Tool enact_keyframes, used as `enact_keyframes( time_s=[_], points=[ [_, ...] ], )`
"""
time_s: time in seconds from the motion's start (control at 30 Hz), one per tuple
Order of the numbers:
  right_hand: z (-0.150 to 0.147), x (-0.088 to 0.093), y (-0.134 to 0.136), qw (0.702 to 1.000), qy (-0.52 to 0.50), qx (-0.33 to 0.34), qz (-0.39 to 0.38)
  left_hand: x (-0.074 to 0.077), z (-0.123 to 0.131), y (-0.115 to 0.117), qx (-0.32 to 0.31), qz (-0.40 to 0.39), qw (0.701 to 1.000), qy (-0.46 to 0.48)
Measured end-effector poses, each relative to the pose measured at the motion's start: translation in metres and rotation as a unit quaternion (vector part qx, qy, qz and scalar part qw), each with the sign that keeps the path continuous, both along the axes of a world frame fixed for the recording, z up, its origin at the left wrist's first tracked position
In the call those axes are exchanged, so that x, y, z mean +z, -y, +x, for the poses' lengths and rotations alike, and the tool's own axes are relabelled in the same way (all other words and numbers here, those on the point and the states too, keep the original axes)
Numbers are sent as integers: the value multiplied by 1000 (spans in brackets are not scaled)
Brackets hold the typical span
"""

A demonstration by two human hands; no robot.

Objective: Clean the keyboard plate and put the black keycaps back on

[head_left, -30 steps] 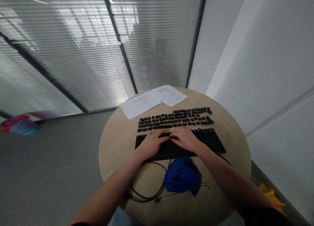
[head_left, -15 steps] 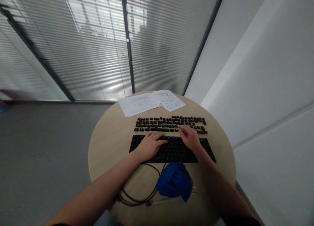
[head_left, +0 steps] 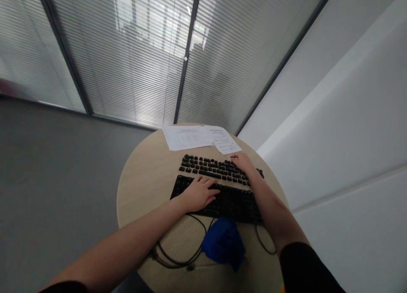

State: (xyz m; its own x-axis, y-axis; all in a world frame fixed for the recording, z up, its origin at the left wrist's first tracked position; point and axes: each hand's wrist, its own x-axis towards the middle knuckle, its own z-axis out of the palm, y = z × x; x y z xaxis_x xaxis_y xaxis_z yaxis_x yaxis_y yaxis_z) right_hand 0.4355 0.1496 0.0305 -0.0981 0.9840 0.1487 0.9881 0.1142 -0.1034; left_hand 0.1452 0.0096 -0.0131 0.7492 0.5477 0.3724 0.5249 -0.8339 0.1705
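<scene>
A black keyboard base (head_left: pixel 235 202) lies across the round table, with its keys too dark to make out fully. My left hand (head_left: pixel 199 194) rests on its left part, fingers spread and lying flat. Behind the base, loose black keycaps (head_left: pixel 206 168) are laid out in rows, a long space bar (head_left: pixel 210 174) in the front row. My right hand (head_left: pixel 242 161) is at the back right of these rows, its fingers drawn together close to the keycaps. Whatever is between them, if anything, is too small to see. The right forearm covers the right end of the keyboard.
Printed sheets (head_left: pixel 190 138) lie at the table's (head_left: pixel 143 170) far edge. In front of the keyboard sit a crumpled blue cloth (head_left: pixel 224 244) and a looped black cable (head_left: pixel 174 263). A glass partition with blinds (head_left: pixel 136 81) stands behind, a white wall (head_left: pixel 343 157) to the right.
My right hand has moved away from me, from the front keycap rows to the back ones. My left hand stays on the keyboard. The whole view has tilted.
</scene>
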Motion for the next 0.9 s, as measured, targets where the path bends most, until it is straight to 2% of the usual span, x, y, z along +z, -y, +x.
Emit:
enact_keyframes(
  time_s=[0.17, 0.4, 0.67, 0.9],
  points=[
    [-3, -10, -16, 999, 23, -9, -45, -1, 0, -1, 3, -16, 1000, 2],
    [-7, -14, -21, 997, 42, -7, -69, 0, 1, -3, -2, -29, 1000, 6],
    [-20, -16, -20, 997, 38, -26, -68, -5, -3, -9, -21, -12, 1000, 15],
    [-29, -12, -21, 998, -3, -37, -50, -1, -13, -13, -27, -24, 999, -5]
  ],
)
